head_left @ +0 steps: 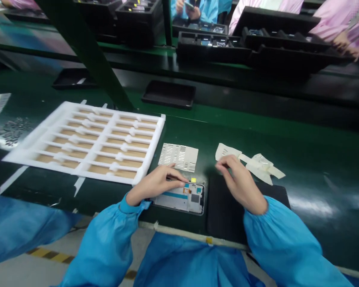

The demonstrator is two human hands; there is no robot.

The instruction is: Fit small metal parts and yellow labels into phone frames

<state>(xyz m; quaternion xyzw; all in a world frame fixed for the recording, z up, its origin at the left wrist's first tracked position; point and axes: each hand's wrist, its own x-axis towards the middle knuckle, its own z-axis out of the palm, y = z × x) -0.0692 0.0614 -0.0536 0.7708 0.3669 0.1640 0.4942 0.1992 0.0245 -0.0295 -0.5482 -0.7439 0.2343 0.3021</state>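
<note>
Nearby: foam tray (101, 140), black mat (227, 215) flanking phone frame (181, 203).

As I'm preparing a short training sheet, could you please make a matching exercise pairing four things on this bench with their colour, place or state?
Things:
1. phone frame
2. divided tray
3. flat mat
4. sheet of strips

Descriptions:
A. black, just right of the phone frame
B. pale, just beyond the phone frame
C. shows a blue strip
D. white, farthest left of the four

Pairs: 1-C, 2-D, 3-A, 4-B
</note>
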